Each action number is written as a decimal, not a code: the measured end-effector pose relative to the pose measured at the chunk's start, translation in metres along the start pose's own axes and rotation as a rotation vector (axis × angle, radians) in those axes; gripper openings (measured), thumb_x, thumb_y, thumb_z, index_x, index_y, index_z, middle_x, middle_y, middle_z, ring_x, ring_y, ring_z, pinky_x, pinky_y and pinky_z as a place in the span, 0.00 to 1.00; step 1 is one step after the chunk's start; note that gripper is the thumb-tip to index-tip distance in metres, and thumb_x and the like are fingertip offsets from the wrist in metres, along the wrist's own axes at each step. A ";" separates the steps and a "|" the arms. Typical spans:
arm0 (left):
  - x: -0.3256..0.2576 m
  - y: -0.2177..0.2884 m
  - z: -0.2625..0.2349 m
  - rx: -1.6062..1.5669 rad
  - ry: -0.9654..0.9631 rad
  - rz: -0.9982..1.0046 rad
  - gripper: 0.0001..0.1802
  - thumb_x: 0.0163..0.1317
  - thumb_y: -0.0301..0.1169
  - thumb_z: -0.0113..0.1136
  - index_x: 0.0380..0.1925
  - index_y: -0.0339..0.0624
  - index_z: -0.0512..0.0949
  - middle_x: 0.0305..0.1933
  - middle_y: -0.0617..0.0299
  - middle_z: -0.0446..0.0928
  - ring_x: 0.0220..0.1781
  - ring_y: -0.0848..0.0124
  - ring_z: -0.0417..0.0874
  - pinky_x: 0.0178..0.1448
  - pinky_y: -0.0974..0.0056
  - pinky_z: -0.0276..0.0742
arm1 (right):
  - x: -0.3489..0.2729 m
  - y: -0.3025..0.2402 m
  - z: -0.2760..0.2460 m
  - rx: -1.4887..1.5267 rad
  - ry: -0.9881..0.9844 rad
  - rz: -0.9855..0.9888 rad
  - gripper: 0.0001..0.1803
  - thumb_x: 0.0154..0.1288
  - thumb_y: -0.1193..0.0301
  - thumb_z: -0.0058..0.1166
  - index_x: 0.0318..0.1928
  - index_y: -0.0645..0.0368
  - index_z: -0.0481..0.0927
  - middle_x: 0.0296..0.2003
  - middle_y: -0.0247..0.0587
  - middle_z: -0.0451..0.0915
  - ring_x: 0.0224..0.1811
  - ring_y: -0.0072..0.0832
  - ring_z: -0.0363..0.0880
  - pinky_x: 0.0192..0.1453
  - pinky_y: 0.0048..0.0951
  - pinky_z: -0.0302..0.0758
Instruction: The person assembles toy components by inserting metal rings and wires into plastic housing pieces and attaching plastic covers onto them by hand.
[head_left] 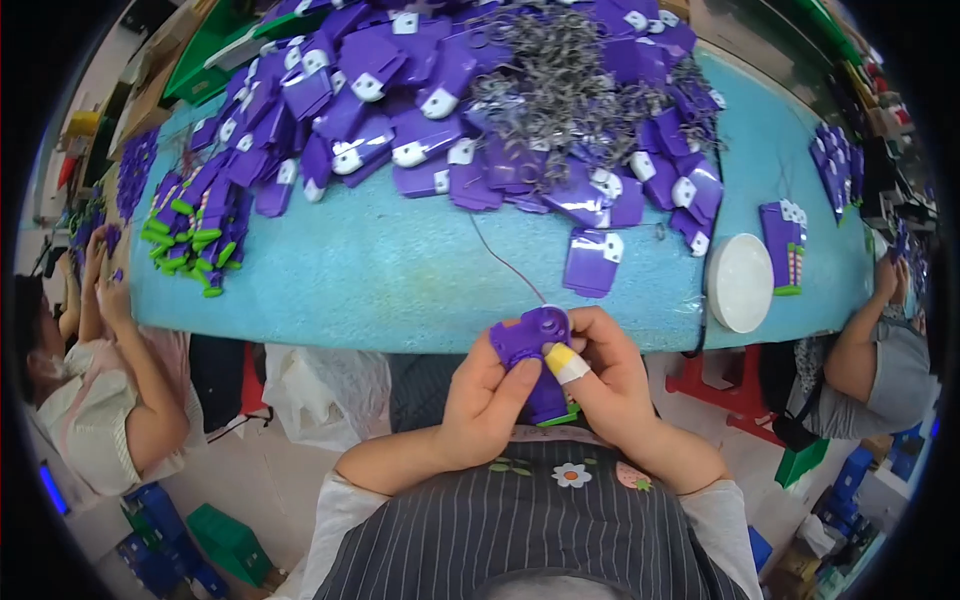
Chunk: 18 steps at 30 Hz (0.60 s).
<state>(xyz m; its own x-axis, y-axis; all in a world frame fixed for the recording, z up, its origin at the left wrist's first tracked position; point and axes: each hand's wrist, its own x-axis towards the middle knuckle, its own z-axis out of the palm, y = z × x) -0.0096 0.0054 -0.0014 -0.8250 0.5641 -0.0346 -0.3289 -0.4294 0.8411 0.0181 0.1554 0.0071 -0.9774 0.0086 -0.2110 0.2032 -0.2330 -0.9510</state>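
Observation:
Close to my body, past the near edge of the blue table, I hold a purple plastic toy housing [518, 338] with both hands. It has a round recess at its top and a green part at its lower end. My left hand [482, 405] is closed on its left side, thumb across the front. On the other side, my right hand [618, 388] grips it, the thumb wrapped in yellow and white tape and pressing near the recess. A thin dark wire [508, 262] runs from the housing's top toward the pile. My fingers cover much of its middle.
Purple and white plastic shells [370, 60] are heaped at the back, with tangled grey small parts [560, 85] on top. Purple-green pieces [205, 230] are stacked at left. A white bowl [740, 283] stands right, beside assembled purple pieces [783, 245]. Co-workers sit on both sides.

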 end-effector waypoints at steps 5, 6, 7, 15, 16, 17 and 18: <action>0.000 0.009 0.002 -0.170 0.025 -0.097 0.17 0.69 0.27 0.41 0.55 0.33 0.58 0.56 0.43 0.69 0.53 0.58 0.76 0.57 0.58 0.73 | 0.021 -0.042 -0.053 -0.652 0.373 -0.187 0.17 0.52 0.71 0.64 0.42 0.60 0.74 0.22 0.26 0.70 0.24 0.12 0.67 0.28 0.15 0.63; 0.002 0.010 0.004 -0.171 0.013 -0.099 0.17 0.69 0.27 0.41 0.55 0.33 0.58 0.56 0.43 0.69 0.53 0.58 0.76 0.57 0.58 0.73 | 0.030 -0.045 -0.067 -0.808 0.428 -0.151 0.14 0.51 0.75 0.61 0.39 0.61 0.74 0.25 0.34 0.72 0.24 0.19 0.72 0.28 0.22 0.68; 0.002 0.012 0.006 -0.154 -0.004 -0.139 0.17 0.69 0.27 0.41 0.55 0.33 0.58 0.55 0.43 0.69 0.53 0.58 0.77 0.57 0.59 0.73 | 0.037 -0.047 -0.072 -0.807 0.437 -0.154 0.14 0.51 0.75 0.61 0.39 0.61 0.74 0.25 0.34 0.72 0.24 0.19 0.72 0.28 0.22 0.68; -0.006 0.009 0.012 -0.094 0.015 -0.175 0.17 0.69 0.27 0.41 0.55 0.33 0.59 0.53 0.46 0.71 0.52 0.61 0.77 0.56 0.61 0.73 | 0.048 -0.045 -0.077 -1.516 0.331 -0.427 0.15 0.46 0.80 0.54 0.38 0.59 0.75 0.33 0.44 0.74 0.27 0.40 0.75 0.33 0.36 0.73; -0.008 0.009 0.011 -0.093 0.023 -0.174 0.17 0.69 0.27 0.41 0.55 0.33 0.59 0.53 0.46 0.71 0.52 0.61 0.77 0.56 0.61 0.73 | 0.042 -0.047 -0.076 -1.512 0.324 -0.428 0.15 0.46 0.80 0.54 0.38 0.59 0.75 0.33 0.44 0.74 0.27 0.40 0.75 0.33 0.36 0.73; -0.009 0.008 0.010 -0.094 0.033 -0.175 0.17 0.69 0.27 0.41 0.55 0.33 0.59 0.53 0.46 0.71 0.52 0.61 0.77 0.56 0.62 0.73 | 0.037 -0.050 -0.074 -1.284 0.289 -0.391 0.13 0.47 0.81 0.53 0.37 0.60 0.75 0.33 0.42 0.74 0.26 0.34 0.74 0.31 0.31 0.72; -0.009 0.008 0.009 -0.098 0.037 -0.177 0.17 0.69 0.27 0.41 0.55 0.34 0.59 0.53 0.46 0.71 0.52 0.61 0.77 0.56 0.62 0.73 | 0.031 -0.051 -0.073 -1.061 0.260 -0.349 0.12 0.48 0.82 0.53 0.37 0.61 0.75 0.32 0.39 0.74 0.24 0.28 0.73 0.29 0.27 0.70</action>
<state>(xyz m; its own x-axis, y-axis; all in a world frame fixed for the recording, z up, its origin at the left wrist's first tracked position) -0.0007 0.0038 0.0108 -0.7659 0.6115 -0.1988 -0.5122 -0.3931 0.7636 -0.0181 0.2386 0.0326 -0.9737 0.1408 0.1792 -0.0104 0.7580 -0.6521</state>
